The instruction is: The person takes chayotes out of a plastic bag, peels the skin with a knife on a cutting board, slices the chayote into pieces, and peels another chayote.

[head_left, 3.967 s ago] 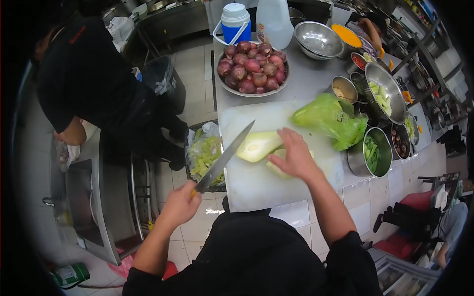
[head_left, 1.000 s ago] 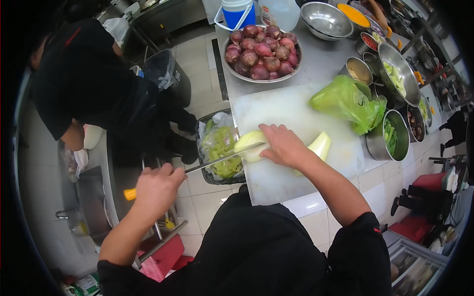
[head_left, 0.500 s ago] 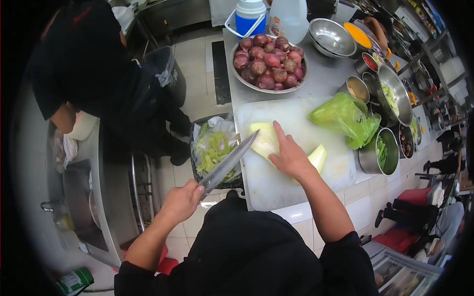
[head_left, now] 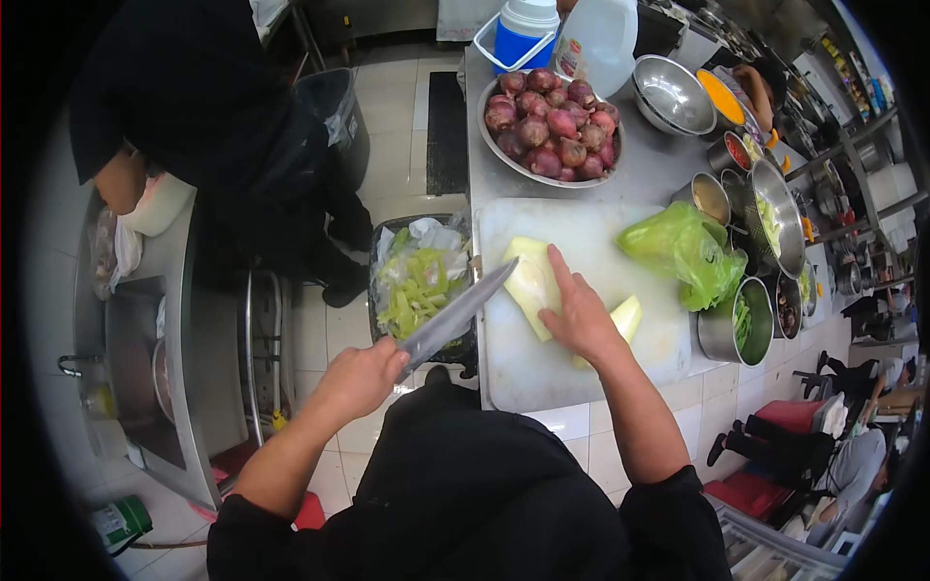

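Observation:
My left hand (head_left: 366,381) is closed round the handle of a long kitchen knife (head_left: 450,324). Its blade points up and right, with the tip at the upper left of a peeled, pale green gourd piece (head_left: 528,290). Against the right side of that piece rests my right hand (head_left: 583,315), thumb at the lower end and fingers along the edge, steadying it on the white cutting board (head_left: 504,373). A second pale gourd piece (head_left: 626,318) lies partly hidden behind my right hand. A green plastic bag (head_left: 678,242) sits at the board's right side.
A bowl of red onions (head_left: 552,126) stands beyond the board. Metal pots (head_left: 712,329) and a colander (head_left: 775,218) line the right. Left of the board is a lined bin with green scraps (head_left: 417,300). A person in black (head_left: 223,136) works at the left counter.
The view has shifted slightly. The knife tip has moved a little along the gourd piece's upper left, and the piece sits more slanted under my right hand.

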`<control>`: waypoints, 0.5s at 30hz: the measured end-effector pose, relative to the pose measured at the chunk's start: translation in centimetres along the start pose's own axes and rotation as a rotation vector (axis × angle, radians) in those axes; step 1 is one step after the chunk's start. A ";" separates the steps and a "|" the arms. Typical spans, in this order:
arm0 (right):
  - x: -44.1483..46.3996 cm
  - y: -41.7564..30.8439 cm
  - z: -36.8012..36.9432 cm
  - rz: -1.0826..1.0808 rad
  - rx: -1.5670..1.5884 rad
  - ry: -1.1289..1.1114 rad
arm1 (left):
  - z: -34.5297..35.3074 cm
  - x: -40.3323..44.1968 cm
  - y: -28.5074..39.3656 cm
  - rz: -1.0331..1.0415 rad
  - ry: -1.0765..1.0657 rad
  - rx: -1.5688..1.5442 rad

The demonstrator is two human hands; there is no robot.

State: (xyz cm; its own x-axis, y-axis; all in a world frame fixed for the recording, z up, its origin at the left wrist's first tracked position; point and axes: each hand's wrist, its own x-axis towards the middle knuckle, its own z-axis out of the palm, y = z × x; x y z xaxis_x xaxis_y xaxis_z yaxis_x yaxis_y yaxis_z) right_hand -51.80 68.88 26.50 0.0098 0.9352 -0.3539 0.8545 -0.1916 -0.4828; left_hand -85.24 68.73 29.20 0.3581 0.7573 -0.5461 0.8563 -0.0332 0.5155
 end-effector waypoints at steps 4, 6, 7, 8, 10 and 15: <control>-0.3 -0.5 0.0 0.018 0.023 0.006 | -0.1 -0.5 1.3 -0.162 -0.179 -0.227; -0.4 -0.4 0.5 0.036 0.066 0.021 | 0.6 -0.6 1.6 -0.195 -0.190 -0.239; -0.5 -0.6 0.5 0.063 0.081 0.020 | 1.1 -0.8 1.6 -0.175 -0.159 -0.185; -0.6 -1.0 0.5 0.089 0.093 0.020 | 1.2 -0.8 1.8 -0.155 -0.127 -0.133; -0.8 -1.3 0.5 0.118 0.102 0.022 | 0.6 -1.8 2.3 -0.209 -0.210 -0.198; -0.9 -1.2 0.9 0.092 0.078 0.041 | 0.8 -2.2 1.4 -0.159 -0.127 -0.162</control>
State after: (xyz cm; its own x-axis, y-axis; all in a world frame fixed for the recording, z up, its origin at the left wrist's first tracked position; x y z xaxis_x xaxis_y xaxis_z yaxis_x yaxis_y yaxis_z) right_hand -53.25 68.05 26.68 0.1086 0.9237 -0.3675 0.8060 -0.2982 -0.5113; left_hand -84.52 66.46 30.59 0.2764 0.6565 -0.7018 0.8385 0.1921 0.5100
